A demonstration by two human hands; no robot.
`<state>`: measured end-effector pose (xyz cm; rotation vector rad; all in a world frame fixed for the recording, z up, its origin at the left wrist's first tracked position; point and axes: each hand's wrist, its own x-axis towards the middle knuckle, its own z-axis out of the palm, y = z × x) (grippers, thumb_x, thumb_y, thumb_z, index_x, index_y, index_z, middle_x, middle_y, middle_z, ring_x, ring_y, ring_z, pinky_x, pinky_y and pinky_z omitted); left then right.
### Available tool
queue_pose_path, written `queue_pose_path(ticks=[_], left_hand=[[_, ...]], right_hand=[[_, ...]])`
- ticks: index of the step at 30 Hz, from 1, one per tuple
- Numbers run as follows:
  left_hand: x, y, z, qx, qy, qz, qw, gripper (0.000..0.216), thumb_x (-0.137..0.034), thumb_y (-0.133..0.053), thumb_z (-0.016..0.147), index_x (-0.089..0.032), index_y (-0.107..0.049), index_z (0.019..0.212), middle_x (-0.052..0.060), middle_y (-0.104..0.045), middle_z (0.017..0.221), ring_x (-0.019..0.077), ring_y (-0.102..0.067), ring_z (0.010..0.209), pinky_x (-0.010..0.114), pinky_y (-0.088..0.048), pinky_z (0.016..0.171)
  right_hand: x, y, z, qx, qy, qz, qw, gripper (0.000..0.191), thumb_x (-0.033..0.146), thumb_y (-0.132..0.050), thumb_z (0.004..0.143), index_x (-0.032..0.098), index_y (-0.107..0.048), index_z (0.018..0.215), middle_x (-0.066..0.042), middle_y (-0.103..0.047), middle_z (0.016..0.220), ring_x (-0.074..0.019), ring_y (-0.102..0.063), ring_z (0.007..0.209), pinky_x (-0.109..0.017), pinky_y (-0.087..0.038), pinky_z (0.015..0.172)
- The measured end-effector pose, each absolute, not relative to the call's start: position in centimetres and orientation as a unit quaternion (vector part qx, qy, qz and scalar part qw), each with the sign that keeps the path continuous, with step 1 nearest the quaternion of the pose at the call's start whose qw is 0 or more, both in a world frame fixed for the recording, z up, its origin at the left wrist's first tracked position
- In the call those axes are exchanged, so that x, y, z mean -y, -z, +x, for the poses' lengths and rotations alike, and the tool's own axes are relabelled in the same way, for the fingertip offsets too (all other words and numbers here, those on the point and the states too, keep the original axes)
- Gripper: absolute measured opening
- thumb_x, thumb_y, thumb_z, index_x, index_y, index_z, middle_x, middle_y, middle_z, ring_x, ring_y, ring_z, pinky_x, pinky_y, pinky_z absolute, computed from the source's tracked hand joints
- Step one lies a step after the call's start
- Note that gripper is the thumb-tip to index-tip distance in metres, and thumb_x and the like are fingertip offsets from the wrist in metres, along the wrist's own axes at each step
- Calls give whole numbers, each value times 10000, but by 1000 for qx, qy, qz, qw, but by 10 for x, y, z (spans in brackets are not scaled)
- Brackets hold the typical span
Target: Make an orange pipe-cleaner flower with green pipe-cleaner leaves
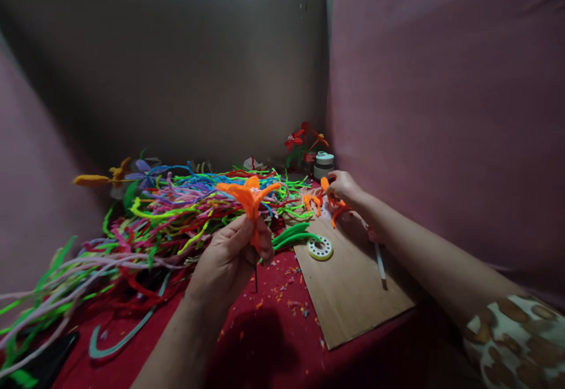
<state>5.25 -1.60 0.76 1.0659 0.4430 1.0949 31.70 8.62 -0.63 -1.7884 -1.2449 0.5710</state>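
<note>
My left hand (238,248) is closed around the base of an orange pipe-cleaner flower (251,196). Its petals spread out at the top, pale bits show at its centre, and a thin dark stem (256,277) sticks out below my fingers. Farther off to the right, my right hand (346,188) has its fingers pinched on an orange pipe-cleaner petal (325,184) above the far part of a brown board (353,295). More orange loops (312,203) lie just left of and beneath that hand. My right fingertips are partly hidden.
A large heap of coloured pipe cleaners (189,206) covers the left and back. On the board lie a round tape roll (320,248), a white pen-like stick (380,264) and green strips (291,235). Red flowers (304,136) and a white-lidded jar (324,165) stand in the corner.
</note>
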Motion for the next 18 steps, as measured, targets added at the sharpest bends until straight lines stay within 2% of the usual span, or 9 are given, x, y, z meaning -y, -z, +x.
queue_pose_path(ticks=[2, 4, 6, 8, 11, 14, 18], left_hand=[[15, -7, 54, -202, -512, 456, 699, 173, -318, -598, 783, -152, -636, 750, 11, -562, 602, 93, -502, 526, 214, -410, 495], [15, -5, 57, -207, -533, 433, 697, 153, -311, -619, 769, -161, -644, 751, 17, -594, 670, 103, -531, 591, 224, -438, 547], [14, -2, 61, -217, -552, 419, 688, 145, -309, -634, 758, -166, -649, 749, 30, -634, 779, 123, -564, 695, 241, -464, 632], [14, 2, 67, -225, -558, 419, 680, 161, -321, -630, 762, -162, -649, 743, 45, -655, 896, 150, -578, 830, 261, -466, 737], [17, 7, 77, -239, -541, 428, 683, 187, -331, -628, 763, -150, -637, 716, 61, -657, 991, 180, -564, 955, 276, -445, 821], [21, 9, 84, -240, -512, 437, 699, 168, -311, -632, 759, -149, -630, 717, 58, -664, 939, 169, -584, 884, 265, -457, 778], [24, 10, 85, -224, -469, 436, 735, 165, -314, -616, 772, -153, -633, 803, 53, -654, 798, 152, -597, 715, 269, -481, 666]], right_hand=[[-69, 0, 315, 508, -256, -662, 488, 503, 119, -624, 615, 97, -540, 1111, -13, -591, 602, -130, -546, 471, -253, -420, 469], [-49, -6, 309, 516, -293, -600, 537, 423, 144, -631, 616, 133, -562, 1033, -6, -596, 652, -105, -544, 490, -240, -431, 485], [-30, -9, 298, 484, -421, -465, 610, 355, 133, -678, 560, 140, -587, 904, -20, -613, 681, -108, -551, 510, -241, -412, 477], [-13, -10, 284, 453, -509, -390, 619, 254, 131, -698, 545, 138, -597, 779, -13, -607, 653, -90, -535, 500, -231, -390, 476], [8, -10, 262, 398, -614, -334, 594, 196, 127, -689, 558, 132, -598, 731, -4, -601, 651, -73, -512, 503, -222, -364, 482], [22, -7, 244, 349, -655, -315, 591, 170, 105, -679, 553, 134, -574, 684, 28, -555, 586, -63, -471, 495, -215, -356, 495], [30, 3, 233, 336, -668, -298, 593, 166, 88, -663, 569, 134, -566, 696, 31, -548, 606, -46, -419, 488, -191, -299, 459]])
